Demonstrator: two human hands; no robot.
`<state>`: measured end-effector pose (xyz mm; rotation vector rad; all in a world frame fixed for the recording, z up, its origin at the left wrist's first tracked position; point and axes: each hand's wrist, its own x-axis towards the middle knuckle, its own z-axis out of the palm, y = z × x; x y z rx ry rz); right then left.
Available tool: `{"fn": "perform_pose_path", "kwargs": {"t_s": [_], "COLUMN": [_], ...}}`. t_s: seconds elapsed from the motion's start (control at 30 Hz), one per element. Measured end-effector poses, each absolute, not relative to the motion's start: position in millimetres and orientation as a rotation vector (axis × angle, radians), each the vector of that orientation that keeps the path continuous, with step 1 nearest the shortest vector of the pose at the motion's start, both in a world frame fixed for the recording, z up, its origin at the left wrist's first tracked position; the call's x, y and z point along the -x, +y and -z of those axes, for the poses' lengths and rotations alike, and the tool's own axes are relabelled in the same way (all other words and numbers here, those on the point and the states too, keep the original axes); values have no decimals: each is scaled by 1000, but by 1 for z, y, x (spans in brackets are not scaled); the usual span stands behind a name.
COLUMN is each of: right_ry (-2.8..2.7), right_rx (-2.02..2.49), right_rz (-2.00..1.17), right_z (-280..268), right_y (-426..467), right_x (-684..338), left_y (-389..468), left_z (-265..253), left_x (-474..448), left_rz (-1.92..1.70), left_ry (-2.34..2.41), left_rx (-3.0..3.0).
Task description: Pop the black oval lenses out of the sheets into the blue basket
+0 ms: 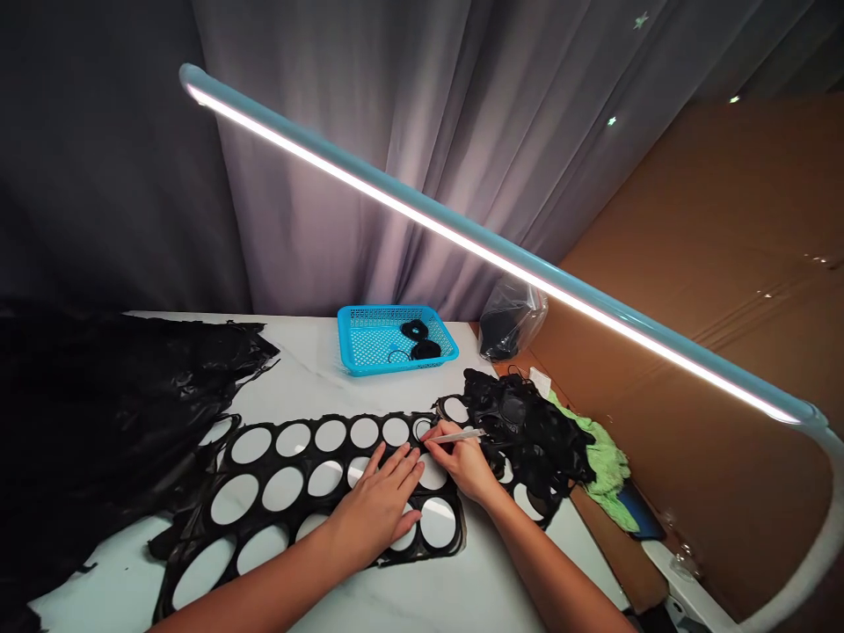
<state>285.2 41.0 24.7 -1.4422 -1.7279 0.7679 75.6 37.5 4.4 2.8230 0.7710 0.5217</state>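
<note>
A black rubbery sheet [264, 519] with rows of round holes lies on the white table, whose surface shows through the holes. My left hand [377, 497] rests flat on the sheet, fingers stretched out. Pinched in my right hand [462, 457] is a slim silver tool [469, 435], like tweezers or a craft knife; its exact kind is unclear. The tool's tip is hidden by my fingers, at a hole in the back row. A thin black ring [418, 431] shows at that hole, beside my right fingertips.
A blue basket [356, 362] with black round pieces stands at the back. Crumpled black material [527, 431] and a green cloth [603, 462] lie right. More black sheeting [112, 422] covers the left. A lit lamp bar [462, 230] crosses above; a clear bag [511, 321] stands behind.
</note>
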Motion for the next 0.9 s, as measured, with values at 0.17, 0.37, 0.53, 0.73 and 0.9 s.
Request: {"fn": "perform_pose_path", "kwargs": {"t_s": [0.17, 0.37, 0.53, 0.73, 0.9], "right_ry": [-1768, -1796, -1701, -1722, -1742], "right_rx": [1418, 1388, 1409, 1410, 1410], "right_rz": [-710, -680, -772, -746, -726], "right_z": [-26, -25, -26, -24, -22], "right_y": [39, 36, 35, 35, 37], "right_x": [-284, -284, -284, -283, -286], "left_y": [37, 37, 37, 37, 37], "left_z": [-3, -6, -6, -6, -9], "left_x": [-76, -76, -75, -76, -76], "left_rz": [-496, -467, -474, -453, -412], "left_ry": [771, 767, 755, 759, 762], "left_rx": [-2827, -2816, -2807, -2813, -2821]}}
